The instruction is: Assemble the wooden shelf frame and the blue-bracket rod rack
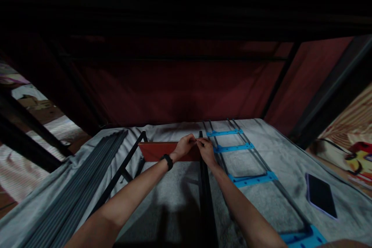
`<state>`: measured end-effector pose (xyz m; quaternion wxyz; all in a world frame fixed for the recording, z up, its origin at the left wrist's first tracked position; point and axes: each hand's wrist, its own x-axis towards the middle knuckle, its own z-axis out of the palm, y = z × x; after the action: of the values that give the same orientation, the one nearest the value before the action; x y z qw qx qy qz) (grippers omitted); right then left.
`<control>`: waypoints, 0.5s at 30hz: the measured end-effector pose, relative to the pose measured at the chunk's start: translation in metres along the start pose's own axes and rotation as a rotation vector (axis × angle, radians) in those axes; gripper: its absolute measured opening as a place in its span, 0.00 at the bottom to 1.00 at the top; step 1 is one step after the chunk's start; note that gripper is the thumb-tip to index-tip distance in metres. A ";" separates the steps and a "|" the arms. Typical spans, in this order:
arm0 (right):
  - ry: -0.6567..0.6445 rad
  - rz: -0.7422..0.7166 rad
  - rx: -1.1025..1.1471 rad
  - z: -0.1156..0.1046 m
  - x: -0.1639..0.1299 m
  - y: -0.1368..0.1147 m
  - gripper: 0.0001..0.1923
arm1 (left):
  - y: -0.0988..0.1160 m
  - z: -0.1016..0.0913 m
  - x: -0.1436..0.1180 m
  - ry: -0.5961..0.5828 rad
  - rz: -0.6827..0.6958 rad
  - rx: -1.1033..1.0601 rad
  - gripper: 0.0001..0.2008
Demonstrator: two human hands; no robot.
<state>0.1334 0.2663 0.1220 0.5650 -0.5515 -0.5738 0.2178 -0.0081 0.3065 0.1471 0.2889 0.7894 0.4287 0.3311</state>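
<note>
My left hand (186, 145) and my right hand (205, 148) meet at the right end of a reddish-brown board (158, 152). Both sets of fingers are pinched together around something too small to make out. The board spans a black metal frame (205, 193), close to the top of the frame's right upright. A black band (167, 162) circles my left wrist.
Several grey tubes (87, 178) lie in a bundle on the left of the grey cloth (238, 201). To the right, blue brackets (252, 179) join thin dark rods. A phone (321, 195) lies farther right. Dark bars and a red panel (180, 89) stand behind.
</note>
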 end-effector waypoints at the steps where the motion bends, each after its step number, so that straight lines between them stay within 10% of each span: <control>1: -0.014 0.001 0.014 0.000 0.001 0.000 0.08 | -0.001 0.001 0.000 0.004 -0.004 -0.006 0.05; 15: 0.332 0.257 0.385 0.007 -0.003 0.017 0.10 | 0.018 -0.001 -0.010 -0.134 0.048 0.301 0.24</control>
<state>0.1334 0.2717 0.1039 0.7133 -0.5305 -0.3469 0.2992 -0.0043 0.2898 0.1579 0.1872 0.8541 0.4343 0.2166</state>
